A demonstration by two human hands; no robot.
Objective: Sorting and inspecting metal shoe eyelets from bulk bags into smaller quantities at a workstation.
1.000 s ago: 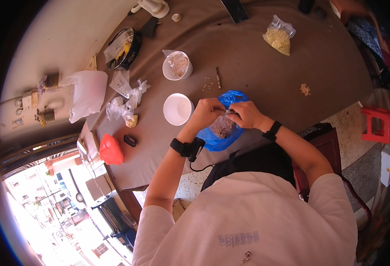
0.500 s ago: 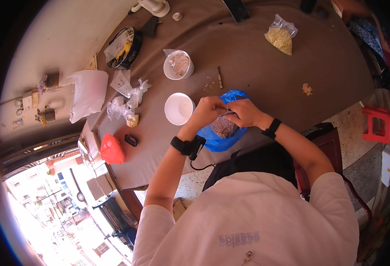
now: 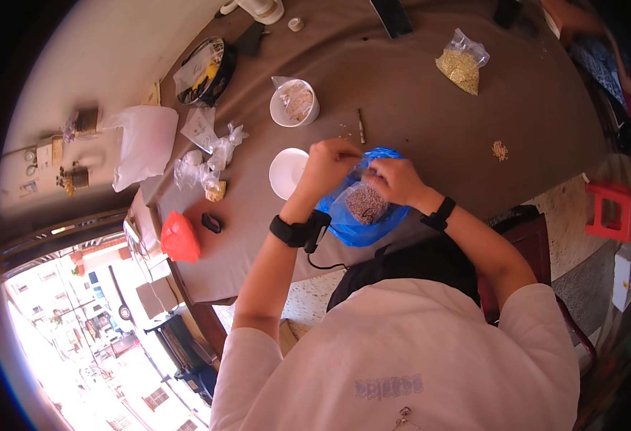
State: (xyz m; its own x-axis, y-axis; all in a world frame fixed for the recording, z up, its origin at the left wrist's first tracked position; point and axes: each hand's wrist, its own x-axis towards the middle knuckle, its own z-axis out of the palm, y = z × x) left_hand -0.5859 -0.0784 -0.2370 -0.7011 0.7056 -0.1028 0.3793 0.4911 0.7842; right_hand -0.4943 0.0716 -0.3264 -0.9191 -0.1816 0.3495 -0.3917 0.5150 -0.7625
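A clear plastic bag of small reddish-brown grains (image 3: 367,205) sits on a crumpled blue plastic bag (image 3: 358,234) near the table's front edge. My left hand (image 3: 330,167) is closed at the upper left of the clear bag, its fingertips pinching the bag's mouth. From the other side my right hand (image 3: 397,181) grips the same gathered top, its fingers bent and slightly blurred. A thin strip of plastic shows between the two hands. Just left of my left hand stands an empty white bowl (image 3: 285,172), partly covered by the hand.
Behind stands a white tub (image 3: 294,104) with a bag inside. A pen-like stick (image 3: 361,127) lies beside it. Farther off are a bag of yellow grains (image 3: 461,65) and a small grain pile (image 3: 500,150). At left lie knotted clear bags (image 3: 199,172) and a red bag (image 3: 180,237).
My hands have moved apart a little, the left up and leftward. More of the grain-filled bag now shows below them.
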